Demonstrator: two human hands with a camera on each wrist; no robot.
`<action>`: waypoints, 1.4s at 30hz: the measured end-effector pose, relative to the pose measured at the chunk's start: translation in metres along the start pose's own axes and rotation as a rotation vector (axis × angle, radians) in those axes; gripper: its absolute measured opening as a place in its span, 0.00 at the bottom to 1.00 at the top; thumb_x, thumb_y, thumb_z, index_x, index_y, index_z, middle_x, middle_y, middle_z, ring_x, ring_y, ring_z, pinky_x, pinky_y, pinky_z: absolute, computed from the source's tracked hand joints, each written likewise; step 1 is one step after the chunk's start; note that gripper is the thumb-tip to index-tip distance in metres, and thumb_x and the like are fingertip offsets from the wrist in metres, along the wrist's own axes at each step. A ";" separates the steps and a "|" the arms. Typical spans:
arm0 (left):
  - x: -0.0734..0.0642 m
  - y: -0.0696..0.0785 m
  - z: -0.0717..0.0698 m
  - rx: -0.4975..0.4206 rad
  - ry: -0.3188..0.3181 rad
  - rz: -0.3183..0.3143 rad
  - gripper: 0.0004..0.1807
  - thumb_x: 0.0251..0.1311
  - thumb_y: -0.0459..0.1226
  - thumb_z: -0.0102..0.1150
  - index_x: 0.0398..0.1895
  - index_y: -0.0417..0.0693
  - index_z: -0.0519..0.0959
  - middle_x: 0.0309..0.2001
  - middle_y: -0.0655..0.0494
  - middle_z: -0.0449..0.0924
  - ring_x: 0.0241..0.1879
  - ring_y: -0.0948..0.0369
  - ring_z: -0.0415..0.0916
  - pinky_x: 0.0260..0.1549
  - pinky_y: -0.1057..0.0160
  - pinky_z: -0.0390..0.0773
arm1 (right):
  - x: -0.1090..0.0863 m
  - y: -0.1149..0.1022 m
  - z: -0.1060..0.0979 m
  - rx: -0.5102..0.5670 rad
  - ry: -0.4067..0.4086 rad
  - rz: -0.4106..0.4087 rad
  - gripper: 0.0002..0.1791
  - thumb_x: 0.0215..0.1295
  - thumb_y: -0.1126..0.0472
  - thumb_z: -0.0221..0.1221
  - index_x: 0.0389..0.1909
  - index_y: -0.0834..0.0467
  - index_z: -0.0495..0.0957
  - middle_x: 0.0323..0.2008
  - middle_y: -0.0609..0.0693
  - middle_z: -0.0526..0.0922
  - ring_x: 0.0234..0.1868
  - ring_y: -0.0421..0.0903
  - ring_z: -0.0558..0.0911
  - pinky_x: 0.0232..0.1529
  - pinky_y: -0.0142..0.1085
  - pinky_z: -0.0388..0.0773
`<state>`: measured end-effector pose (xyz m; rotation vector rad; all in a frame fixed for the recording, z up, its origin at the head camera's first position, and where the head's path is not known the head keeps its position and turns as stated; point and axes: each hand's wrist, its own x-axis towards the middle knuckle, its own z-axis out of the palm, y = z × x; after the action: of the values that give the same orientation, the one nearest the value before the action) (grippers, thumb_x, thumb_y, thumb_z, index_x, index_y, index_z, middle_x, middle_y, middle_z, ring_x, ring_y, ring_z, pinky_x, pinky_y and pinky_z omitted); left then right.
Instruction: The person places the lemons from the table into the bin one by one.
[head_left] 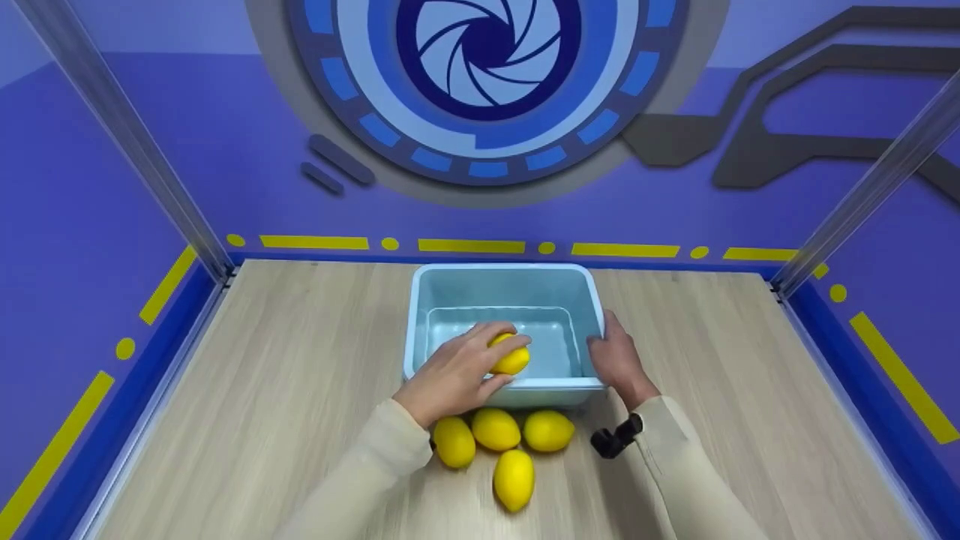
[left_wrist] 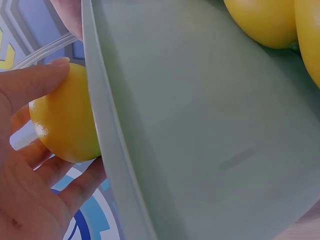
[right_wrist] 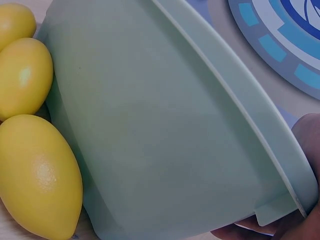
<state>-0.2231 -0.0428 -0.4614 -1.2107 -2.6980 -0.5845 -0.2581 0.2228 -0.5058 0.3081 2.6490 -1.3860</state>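
Note:
My left hand [head_left: 466, 371] holds a yellow lemon [head_left: 511, 355] over the near side of a pale blue plastic bin [head_left: 507, 383]. In the left wrist view, thumb and fingers curl round that lemon [left_wrist: 67, 117], which shows just beyond the bin's rim [left_wrist: 112, 120]. With my right hand [head_left: 621, 358] I grip the bin's right rim, the thumb inside the wall; in the right wrist view fingers [right_wrist: 282, 231] wrap under the rim. Several more lemons lie on the table in front of the bin, among them one [head_left: 514, 481] nearest me and one [head_left: 548, 430] at the right.
The wooden tabletop [head_left: 300, 360] is bounded by blue-purple panels [head_left: 480, 217] at the back and sides, with metal posts [head_left: 142, 150] at the corners. A small black device [head_left: 616, 436] is strapped at my right wrist.

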 end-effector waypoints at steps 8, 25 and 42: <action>0.000 -0.001 0.003 -0.003 -0.005 -0.007 0.28 0.64 0.46 0.58 0.68 0.65 0.66 0.64 0.57 0.68 0.61 0.60 0.70 0.59 0.59 0.76 | 0.000 -0.001 0.000 -0.008 -0.007 0.024 0.31 0.70 0.68 0.38 0.74 0.60 0.48 0.74 0.62 0.55 0.74 0.59 0.57 0.74 0.55 0.50; 0.002 -0.005 0.010 -0.005 -0.005 -0.002 0.27 0.64 0.47 0.58 0.67 0.68 0.68 0.63 0.57 0.69 0.60 0.60 0.71 0.57 0.60 0.77 | -0.001 0.001 0.000 -0.021 0.010 -0.011 0.31 0.69 0.67 0.39 0.73 0.61 0.50 0.72 0.63 0.58 0.73 0.59 0.60 0.74 0.55 0.53; 0.003 -0.006 0.016 0.000 0.004 0.033 0.24 0.68 0.45 0.54 0.66 0.75 0.68 0.64 0.54 0.70 0.58 0.56 0.73 0.51 0.62 0.81 | 0.000 0.000 0.000 -0.014 0.000 0.021 0.30 0.70 0.67 0.38 0.73 0.59 0.49 0.73 0.62 0.57 0.72 0.59 0.60 0.74 0.55 0.51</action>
<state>-0.2289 -0.0385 -0.4767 -1.2505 -2.6696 -0.5824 -0.2583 0.2229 -0.5062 0.3331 2.6463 -1.3600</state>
